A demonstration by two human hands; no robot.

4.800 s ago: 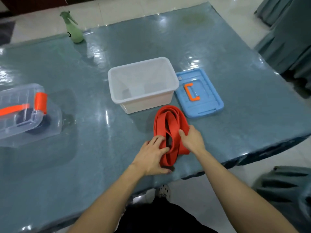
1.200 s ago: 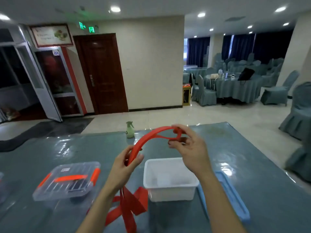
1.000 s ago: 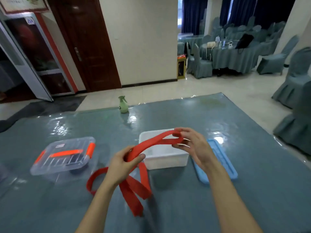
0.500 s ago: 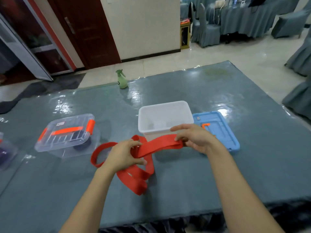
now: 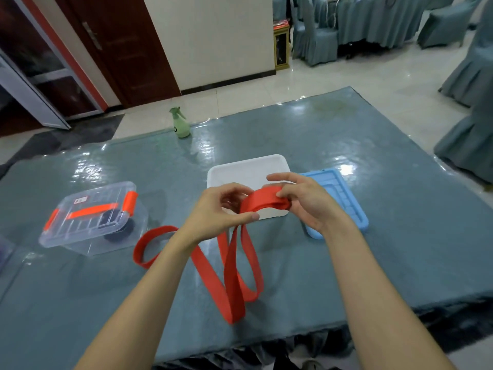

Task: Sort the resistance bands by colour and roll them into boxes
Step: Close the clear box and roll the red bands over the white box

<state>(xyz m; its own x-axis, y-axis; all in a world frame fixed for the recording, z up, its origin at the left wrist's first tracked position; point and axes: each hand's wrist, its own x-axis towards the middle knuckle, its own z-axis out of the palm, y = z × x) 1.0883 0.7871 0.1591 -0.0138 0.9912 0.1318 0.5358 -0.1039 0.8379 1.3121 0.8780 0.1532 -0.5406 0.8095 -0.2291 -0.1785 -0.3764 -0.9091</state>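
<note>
A long red resistance band (image 5: pixel 232 265) trails in loops over the table in front of me. Its upper end is folded over and lifted between my hands. My left hand (image 5: pixel 216 212) pinches that folded part from the left, thumb below. My right hand (image 5: pixel 306 201) grips it from the right, fingers curled over the top. Just behind my hands stands an open white box (image 5: pixel 248 169), partly hidden by them. Its blue lid (image 5: pixel 344 198) lies flat to the right.
A clear box (image 5: pixel 90 217) with an orange-clipped lid sits at the left, something dark inside. A green spray bottle (image 5: pixel 180 124) stands near the far table edge. Covered chairs crowd the right side. The near table edge lies just below the band's loops.
My hands have come closer together and the band's end is now folded into a short loop between them. More band hangs in loose loops toward the near edge.
</note>
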